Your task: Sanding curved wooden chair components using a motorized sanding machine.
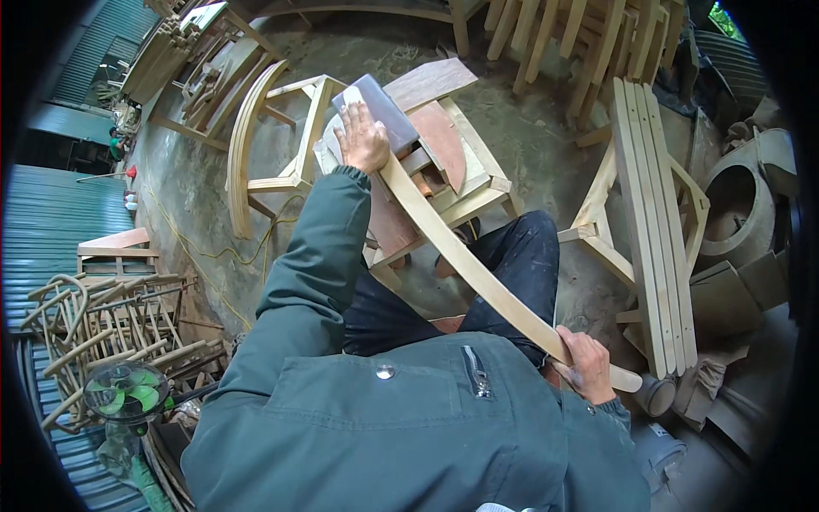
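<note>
A long, curved strip of pale wood [478, 282] slants across my lap, from the work stand down to my right side. My left hand [364, 139] lies over its far end with the fingers stretched and spread, pressing on the wood. Near the strip's lower end, my right hand [587, 365] is closed round it, with the thumb on top. Under the far end sits a greyish flat panel [388, 115]. It rests on a low wooden stand [478, 200] topped with reddish plywood pieces [439, 141].
On the right, several straight slats [655, 230] lean on a wooden frame. A curved wooden frame [256, 145] stands to the left. A yellow cord [205, 247] crosses the floor. Bent wooden parts [111, 316] and a green-bladed fan [128, 392] are at lower left.
</note>
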A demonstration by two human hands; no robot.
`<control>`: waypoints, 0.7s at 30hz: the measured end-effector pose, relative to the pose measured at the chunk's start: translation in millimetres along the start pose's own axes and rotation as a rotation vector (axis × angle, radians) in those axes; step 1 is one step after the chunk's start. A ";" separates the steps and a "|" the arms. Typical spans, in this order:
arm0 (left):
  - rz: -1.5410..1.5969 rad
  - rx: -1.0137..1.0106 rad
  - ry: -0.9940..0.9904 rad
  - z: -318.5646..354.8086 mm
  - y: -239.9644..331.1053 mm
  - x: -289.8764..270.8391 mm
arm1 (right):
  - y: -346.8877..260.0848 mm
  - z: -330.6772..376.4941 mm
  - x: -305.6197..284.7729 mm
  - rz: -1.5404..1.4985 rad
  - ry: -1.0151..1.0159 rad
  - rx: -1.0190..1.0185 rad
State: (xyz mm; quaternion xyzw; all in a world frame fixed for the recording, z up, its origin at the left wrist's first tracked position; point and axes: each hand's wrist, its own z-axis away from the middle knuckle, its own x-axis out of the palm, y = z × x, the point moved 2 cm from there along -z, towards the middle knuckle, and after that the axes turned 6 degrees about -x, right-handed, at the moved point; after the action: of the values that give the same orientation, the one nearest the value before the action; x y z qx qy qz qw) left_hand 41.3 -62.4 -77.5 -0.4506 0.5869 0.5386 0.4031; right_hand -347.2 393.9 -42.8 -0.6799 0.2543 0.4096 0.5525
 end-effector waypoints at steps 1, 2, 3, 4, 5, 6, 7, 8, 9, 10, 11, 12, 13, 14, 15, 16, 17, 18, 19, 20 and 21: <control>0.011 -0.015 -0.001 -9.4 -0.6 -2.5 | -0.1 -8.8 -2.7 -0.010 -0.013 -0.033; 0.006 -0.018 -0.008 -18.7 -4.5 -1.4 | 0.5 -16.7 -3.4 -0.018 -0.019 -0.030; 0.016 -0.031 -0.002 -28.1 -8.7 -2.2 | 0.8 -24.5 -3.3 -0.016 -0.026 -0.044; 0.028 -0.047 0.010 -39.9 -17.2 -1.9 | 1.4 -33.7 -3.5 -0.012 -0.033 -0.064; 0.020 -0.047 0.017 -51.2 -24.9 -1.0 | 2.1 -41.8 -4.3 -0.017 -0.040 -0.069; 0.016 -0.055 0.016 -61.9 -32.2 0.6 | 2.8 -49.5 -5.6 -0.014 -0.029 -0.084; -0.007 -0.045 0.016 -70.6 -32.5 1.5 | 5.2 -54.4 -4.9 -0.010 -0.019 -0.092; -0.026 -0.033 0.016 -76.7 -28.9 -1.4 | 8.6 -55.0 -3.8 -0.011 -0.026 -0.088; -0.008 -0.046 0.000 -83.0 -24.9 -3.9 | 13.1 -52.4 -2.5 0.011 -0.061 -0.072; -0.008 -0.051 -0.003 -89.9 -27.4 -5.0 | 14.8 -54.9 -1.6 0.032 -0.097 -0.062; 0.001 -0.049 0.007 -98.6 -30.1 -6.0 | 15.7 -59.6 1.3 0.032 -0.103 -0.062; 0.012 -0.046 0.019 -106.9 -32.7 -6.9 | 15.6 -65.2 4.9 0.066 -0.093 -0.067; 0.023 -0.035 0.038 -116.6 -38.5 -5.5 | 15.8 -71.3 8.0 0.101 -0.081 -0.073; 0.028 -0.039 0.039 -127.0 -44.1 -4.6 | 15.5 -77.6 10.6 0.106 -0.084 -0.076; 0.017 -0.004 0.056 -137.6 -48.5 -4.5 | 14.4 -84.3 13.6 0.092 -0.107 -0.072; 0.010 0.032 0.069 -146.8 -50.0 -1.6 | 11.3 -89.3 16.4 0.081 -0.131 -0.061; 0.048 0.052 0.098 -155.4 -50.5 1.4 | 6.8 -95.2 19.7 0.109 -0.119 -0.057; 0.060 0.051 0.099 -164.2 -52.2 3.6 | 2.3 -101.4 22.2 0.121 -0.123 -0.054; 0.085 0.066 0.095 -173.0 -48.5 6.7 | -0.3 -107.3 24.9 0.109 -0.103 -0.025; 0.102 0.072 0.102 -184.0 -55.4 5.8 | -3.3 -116.3 27.6 0.093 -0.083 -0.011; 0.067 0.086 0.121 -195.9 -62.7 4.3 | -5.9 -124.9 30.9 0.096 -0.087 -0.002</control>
State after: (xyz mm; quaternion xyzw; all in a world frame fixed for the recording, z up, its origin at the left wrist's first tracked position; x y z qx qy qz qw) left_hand 102.9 -258.7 -79.9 -0.4446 0.6474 0.4979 0.3678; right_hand -291.5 278.9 -58.8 -0.6490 0.2621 0.4651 0.5420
